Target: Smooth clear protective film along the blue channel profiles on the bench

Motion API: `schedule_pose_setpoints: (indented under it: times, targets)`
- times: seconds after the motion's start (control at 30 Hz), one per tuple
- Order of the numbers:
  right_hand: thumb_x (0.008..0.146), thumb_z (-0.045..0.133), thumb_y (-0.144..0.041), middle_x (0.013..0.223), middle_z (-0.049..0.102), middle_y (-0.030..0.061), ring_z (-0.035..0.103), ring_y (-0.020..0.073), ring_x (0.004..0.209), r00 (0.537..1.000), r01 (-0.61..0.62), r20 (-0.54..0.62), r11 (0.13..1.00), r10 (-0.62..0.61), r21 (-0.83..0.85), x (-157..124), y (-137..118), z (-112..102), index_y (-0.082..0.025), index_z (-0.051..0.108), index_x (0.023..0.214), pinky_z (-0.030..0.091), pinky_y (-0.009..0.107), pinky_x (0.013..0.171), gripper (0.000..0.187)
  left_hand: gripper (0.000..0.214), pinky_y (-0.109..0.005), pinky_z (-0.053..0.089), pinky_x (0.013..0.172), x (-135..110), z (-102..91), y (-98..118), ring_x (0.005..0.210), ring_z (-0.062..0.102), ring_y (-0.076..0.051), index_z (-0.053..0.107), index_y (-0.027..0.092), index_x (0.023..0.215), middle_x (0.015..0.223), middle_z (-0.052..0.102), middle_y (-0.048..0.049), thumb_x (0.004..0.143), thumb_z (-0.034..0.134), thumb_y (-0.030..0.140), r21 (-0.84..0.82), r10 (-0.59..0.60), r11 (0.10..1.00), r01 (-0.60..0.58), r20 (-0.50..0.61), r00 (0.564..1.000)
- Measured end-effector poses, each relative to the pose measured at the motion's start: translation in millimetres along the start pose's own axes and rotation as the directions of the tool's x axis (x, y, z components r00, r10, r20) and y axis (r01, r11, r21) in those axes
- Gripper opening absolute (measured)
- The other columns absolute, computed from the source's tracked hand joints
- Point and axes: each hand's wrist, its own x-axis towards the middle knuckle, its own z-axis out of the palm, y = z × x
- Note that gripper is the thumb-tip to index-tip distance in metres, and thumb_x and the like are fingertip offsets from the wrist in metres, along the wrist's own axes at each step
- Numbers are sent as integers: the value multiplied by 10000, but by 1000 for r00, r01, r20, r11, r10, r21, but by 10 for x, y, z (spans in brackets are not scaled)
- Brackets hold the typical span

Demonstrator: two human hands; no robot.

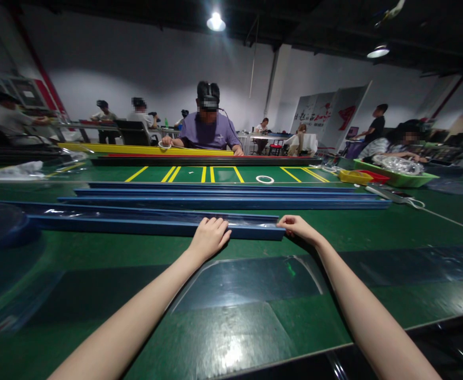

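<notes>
Forearms (pixel 148 301) reach over clear film (pixel 247 285) to the blue channel (pixel 116 224) on the table (pixel 136 252). The left hand (pixel 210 237) clasps its near wall, probably for steadiness; the right hand (pixel 295 227) bunches at its end, its grip unclear.

Shows blue on the nearest strip (pixel 156 227) and on the two strips beyond (pixel 223 203); green on the counter (pixel 374 227), striped with yellow lines (pixel 204 174). Shows white on the ring (pixel 265 182), yellow on the long bar (pixel 144 150), purple on the shirt (pixel 211 132) opposite, light green on the basin (pixel 409 181), yellow on the small tray (pixel 352 177).
</notes>
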Motion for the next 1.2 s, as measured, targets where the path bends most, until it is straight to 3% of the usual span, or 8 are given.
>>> schedule_pose_setpoints:
  times: [0.6, 1.2]
  targets:
    - [643, 606, -458, 432, 437, -61, 383, 55, 392, 999, 13, 32, 999, -12, -31, 108, 190, -39, -159, 528, 656, 263, 203, 412, 309, 264, -318, 305, 668, 13, -17, 8, 752, 517, -184, 550, 158, 904, 794, 597, -46, 884, 343, 320, -4, -14, 1000, 14, 39, 999]
    - [644, 593, -473, 433, 434, -58, 375, 60, 399, 999, 13, 39, 997, -10, -78, 101, 178, -42, -154, 543, 657, 260, 208, 411, 322, 295, -323, 302, 674, 20, -11, -2, 748, 528, -190, 555, 152, 906, 791, 600, -53, 876, 338, 350, -22, -25, 999, 27, 73, 997]
